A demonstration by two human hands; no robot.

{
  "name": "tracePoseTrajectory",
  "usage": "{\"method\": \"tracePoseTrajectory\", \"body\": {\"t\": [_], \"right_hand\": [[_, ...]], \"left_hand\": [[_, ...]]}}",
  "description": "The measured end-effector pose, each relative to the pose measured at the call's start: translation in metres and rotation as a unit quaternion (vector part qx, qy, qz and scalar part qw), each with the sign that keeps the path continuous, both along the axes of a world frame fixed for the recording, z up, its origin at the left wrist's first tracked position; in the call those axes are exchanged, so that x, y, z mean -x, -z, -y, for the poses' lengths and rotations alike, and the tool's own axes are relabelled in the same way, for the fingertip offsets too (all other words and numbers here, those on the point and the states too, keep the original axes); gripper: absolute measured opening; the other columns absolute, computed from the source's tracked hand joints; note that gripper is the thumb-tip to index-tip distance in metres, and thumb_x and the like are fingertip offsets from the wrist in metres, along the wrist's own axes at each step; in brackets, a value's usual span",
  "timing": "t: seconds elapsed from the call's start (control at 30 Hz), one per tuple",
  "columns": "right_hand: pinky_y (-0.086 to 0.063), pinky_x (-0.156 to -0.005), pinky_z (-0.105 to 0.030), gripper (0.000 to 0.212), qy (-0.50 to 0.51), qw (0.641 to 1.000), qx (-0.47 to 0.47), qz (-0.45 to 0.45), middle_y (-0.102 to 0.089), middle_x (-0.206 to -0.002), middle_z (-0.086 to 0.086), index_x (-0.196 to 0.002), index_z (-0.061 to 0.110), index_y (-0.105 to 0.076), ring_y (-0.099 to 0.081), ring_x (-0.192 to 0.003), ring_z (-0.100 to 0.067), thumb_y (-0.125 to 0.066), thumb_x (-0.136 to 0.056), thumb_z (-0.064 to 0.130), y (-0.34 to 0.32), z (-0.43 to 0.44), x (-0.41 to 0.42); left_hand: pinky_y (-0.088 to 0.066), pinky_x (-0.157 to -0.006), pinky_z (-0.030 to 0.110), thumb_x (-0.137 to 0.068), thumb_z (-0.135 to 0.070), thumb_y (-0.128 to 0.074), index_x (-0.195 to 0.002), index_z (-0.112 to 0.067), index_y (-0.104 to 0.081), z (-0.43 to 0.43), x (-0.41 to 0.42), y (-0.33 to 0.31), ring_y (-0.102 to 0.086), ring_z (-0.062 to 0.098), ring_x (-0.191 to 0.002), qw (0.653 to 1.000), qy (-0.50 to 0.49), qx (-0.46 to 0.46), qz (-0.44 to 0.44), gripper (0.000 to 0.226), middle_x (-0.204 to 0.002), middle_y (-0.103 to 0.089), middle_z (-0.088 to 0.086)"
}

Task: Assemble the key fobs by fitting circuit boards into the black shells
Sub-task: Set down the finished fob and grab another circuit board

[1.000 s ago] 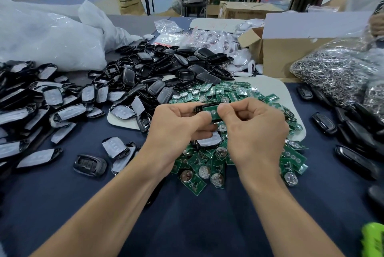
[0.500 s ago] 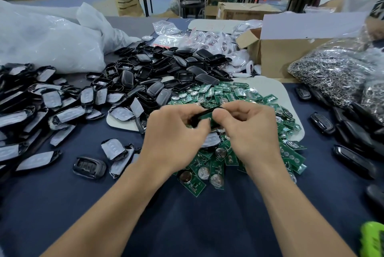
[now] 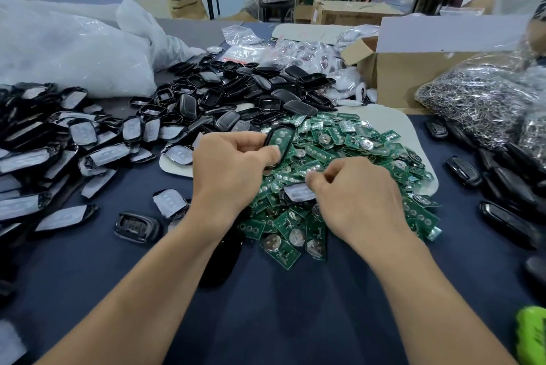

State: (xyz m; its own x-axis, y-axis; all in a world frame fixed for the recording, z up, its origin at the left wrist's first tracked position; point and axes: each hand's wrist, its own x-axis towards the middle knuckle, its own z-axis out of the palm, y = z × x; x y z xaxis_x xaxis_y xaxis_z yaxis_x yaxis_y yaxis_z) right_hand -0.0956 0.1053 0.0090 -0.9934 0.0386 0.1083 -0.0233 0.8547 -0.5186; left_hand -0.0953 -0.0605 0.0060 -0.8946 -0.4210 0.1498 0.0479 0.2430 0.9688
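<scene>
The left hand (image 3: pixel 236 163) grips a shell (image 3: pixel 284 126) with a green board (image 3: pixel 280 140) seated in it, held just above the far side of the board pile (image 3: pixel 354 146). The right hand (image 3: pixel 357 199) curls down onto the pile, fingertips at a film-covered shell (image 3: pixel 298 192) lying there. Whether it pinches that shell cannot be told.

Black oval plastic shell (image 3: pixel 284 127) with green circuit board (image 3: pixel 280 141) seated inside
Pinched at lower end by left hand (image 3: pixel 233 163), open face up, above heap of loose green circuit boards (image 3: pixel 348 155); pile of empty black shells (image 3: pixel 236 93) just behind, one film-covered shell (image 3: pixel 298 192) lying on heap.
</scene>
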Motion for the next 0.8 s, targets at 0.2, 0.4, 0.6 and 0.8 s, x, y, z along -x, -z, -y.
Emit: {"method": "tracePoseTrajectory", "body": {"t": [0.2, 0.4, 0.6, 0.8], "right_hand": [[-0.043, -0.081, -0.037, 0.027, -0.006, 0.999, -0.025, 0.02, -0.059, -0.074, 0.01, -0.086, 0.027, -0.064, -0.057, -0.08, -0.027, -0.066, -0.091, 0.054, 0.004, 0.008, -0.002], [-0.054, -0.086, -0.041, 0.02, -0.007, 0.992, 0.122, 0.042, -0.064, -0.073, 0.012, -0.079, 0.028, -0.062, -0.066, -0.083, -0.022, -0.078, -0.079, 0.04, 0.001, 0.012, -0.002], [-0.038, -0.048, -0.021, 0.014, -0.034, 0.958, 0.283, 0.027, -0.065, -0.056, 0.009, -0.074, 0.022, -0.064, -0.052, -0.048, -0.007, -0.077, -0.069, 0.02, 0.004, 0.016, -0.002], [-0.04, -0.044, -0.018, 0.022, 0.028, 0.863, 0.505, 0.006, -0.057, -0.055, 0.003, -0.084, 0.015, -0.064, -0.047, -0.041, -0.011, -0.069, -0.08, -0.006, -0.008, 0.0, 0.006]], "left_hand": [[-0.063, -0.076, 0.028, -0.063, -0.035, -0.088, -0.074, -0.042, -0.074, -0.007, -0.002, 0.006, -0.076, 0.001, -0.073, 0.999, 0.014, 0.033, 0.014, 0.019, -0.078, -0.078, -0.018], [-0.064, -0.079, 0.03, -0.068, -0.026, -0.092, -0.069, -0.042, -0.073, -0.007, 0.001, 0.01, -0.076, 0.0, -0.073, 0.999, 0.01, 0.038, 0.015, 0.025, -0.079, -0.079, -0.017], [-0.065, -0.078, 0.036, -0.066, -0.028, -0.085, -0.077, -0.04, -0.081, -0.011, -0.001, 0.004, -0.078, 0.006, -0.075, 1.0, -0.014, -0.004, -0.024, 0.016, -0.076, -0.079, -0.015], [-0.066, -0.07, 0.034, -0.066, -0.025, -0.086, -0.073, -0.042, -0.081, -0.012, -0.002, 0.005, -0.078, 0.011, -0.07, 1.0, 0.019, -0.021, -0.009, 0.019, -0.076, -0.079, -0.011]]}}
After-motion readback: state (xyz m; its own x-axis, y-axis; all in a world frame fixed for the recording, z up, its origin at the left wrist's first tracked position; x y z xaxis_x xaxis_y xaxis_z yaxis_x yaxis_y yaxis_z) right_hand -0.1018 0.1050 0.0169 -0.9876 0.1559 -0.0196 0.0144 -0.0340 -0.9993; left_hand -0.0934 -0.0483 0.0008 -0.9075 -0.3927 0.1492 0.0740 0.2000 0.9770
